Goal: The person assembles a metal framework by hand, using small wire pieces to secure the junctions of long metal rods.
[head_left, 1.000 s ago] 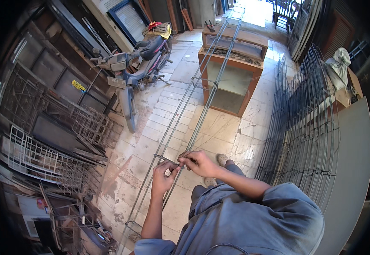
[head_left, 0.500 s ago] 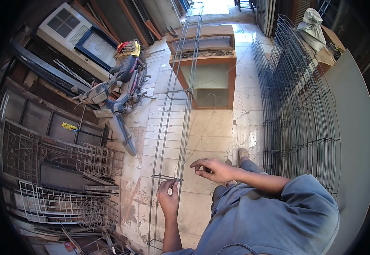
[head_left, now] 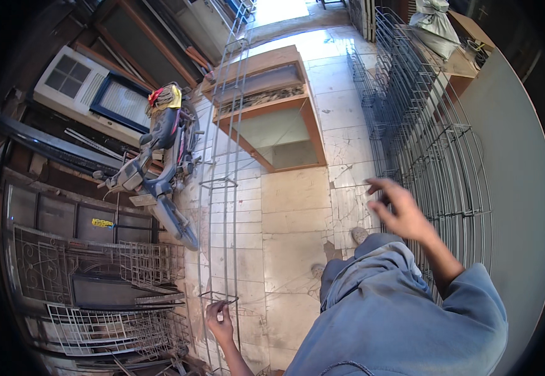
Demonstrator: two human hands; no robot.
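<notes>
A long, narrow rebar cage [head_left: 235,235] of thin steel rods with square stirrups runs away from me on the left. My left hand [head_left: 220,324] is closed in a pinch at a near corner of one stirrup [head_left: 218,295], gripping the cage there. Whether a thin tie wire is also between those fingertips is too small to tell. Well to the right, my right hand [head_left: 399,210] is raised in the air, slightly blurred, with its fingers apart and nothing visible in it. It is near a stack of similar steel cages [head_left: 438,156].
A wooden cabinet with glass [head_left: 278,135] lies on the tiled floor [head_left: 294,250] beyond the cage. To the left are a parked motorbike [head_left: 159,169], metal grilles [head_left: 90,329] and old door frames [head_left: 122,103]. A grey panel [head_left: 513,188] leans at right.
My right hand has moved away from the cage to the right, and its fingers have spread. The left hand stays pinched at the stirrup while the whole view has shifted.
</notes>
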